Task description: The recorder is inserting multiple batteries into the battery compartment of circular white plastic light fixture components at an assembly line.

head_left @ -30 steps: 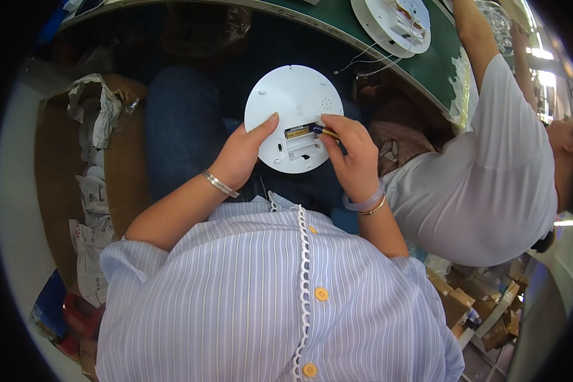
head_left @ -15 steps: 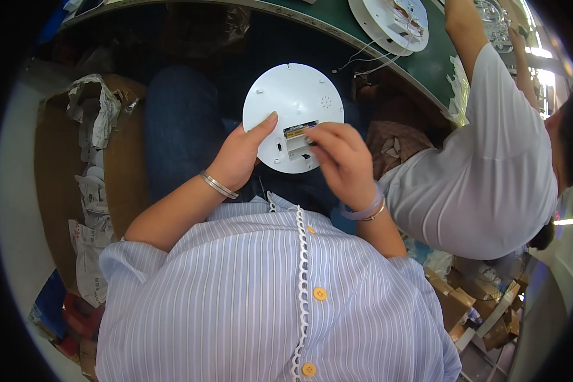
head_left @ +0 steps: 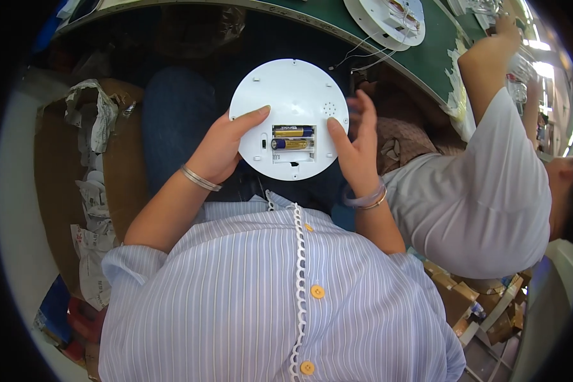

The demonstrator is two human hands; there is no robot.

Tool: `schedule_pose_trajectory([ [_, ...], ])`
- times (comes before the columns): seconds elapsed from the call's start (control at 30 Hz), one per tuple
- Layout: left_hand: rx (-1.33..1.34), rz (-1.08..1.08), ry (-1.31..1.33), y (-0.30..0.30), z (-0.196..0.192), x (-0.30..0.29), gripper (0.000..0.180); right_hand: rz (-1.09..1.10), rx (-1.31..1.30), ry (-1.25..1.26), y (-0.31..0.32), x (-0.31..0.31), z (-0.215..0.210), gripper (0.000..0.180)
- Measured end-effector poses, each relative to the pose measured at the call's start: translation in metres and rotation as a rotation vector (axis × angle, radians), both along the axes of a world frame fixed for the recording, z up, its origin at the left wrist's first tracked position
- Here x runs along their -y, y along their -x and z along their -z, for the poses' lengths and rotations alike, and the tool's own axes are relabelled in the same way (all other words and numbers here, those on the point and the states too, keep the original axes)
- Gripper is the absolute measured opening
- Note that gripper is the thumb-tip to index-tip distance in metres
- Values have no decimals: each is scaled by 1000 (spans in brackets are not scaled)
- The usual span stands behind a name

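My left hand (head_left: 224,148) holds a round white plastic disc (head_left: 290,89) by its left edge, thumb on the face and the fingers hidden behind. Two blue-and-gold batteries lie in the disc's rectangular battery compartment (head_left: 293,156): the upper battery (head_left: 293,131) along its top, the lower battery (head_left: 290,144) just beneath. A small black switch sits left of this compartment, and a cluster of small holes is at the disc's upper right. At the right edge is my right hand (head_left: 359,149), its thumb over the face and its other fingers spread beyond the rim, slightly blurred.
A green-topped table (head_left: 325,14) runs across the far side, bearing another white round housing (head_left: 369,19) with wires hanging over the edge. A co-worker in a white shirt (head_left: 484,197) sits close on my right. A cardboard box (head_left: 124,172) with wrappings stands left.
My right hand has moved off the compartment to the disc's right edge, and its fingers have spread. The lower battery now shows in the compartment. The disc has shifted slightly left.
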State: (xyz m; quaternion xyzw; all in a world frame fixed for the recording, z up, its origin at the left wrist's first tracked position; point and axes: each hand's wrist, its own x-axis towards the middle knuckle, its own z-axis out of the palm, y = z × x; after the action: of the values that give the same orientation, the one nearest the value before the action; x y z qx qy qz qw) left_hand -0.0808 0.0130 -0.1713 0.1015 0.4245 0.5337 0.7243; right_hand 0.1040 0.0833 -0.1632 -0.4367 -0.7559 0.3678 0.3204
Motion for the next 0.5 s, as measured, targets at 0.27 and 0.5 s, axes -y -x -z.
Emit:
schedule_pose_trajectory([
  [0.27,-69,-54,-137,-3,7,-2,53,57,-469,653,3,8,14,27],
  [0.5,-220,-105,-176,-5,16,-5,57,49,-428,596,12,13,11,29],
])
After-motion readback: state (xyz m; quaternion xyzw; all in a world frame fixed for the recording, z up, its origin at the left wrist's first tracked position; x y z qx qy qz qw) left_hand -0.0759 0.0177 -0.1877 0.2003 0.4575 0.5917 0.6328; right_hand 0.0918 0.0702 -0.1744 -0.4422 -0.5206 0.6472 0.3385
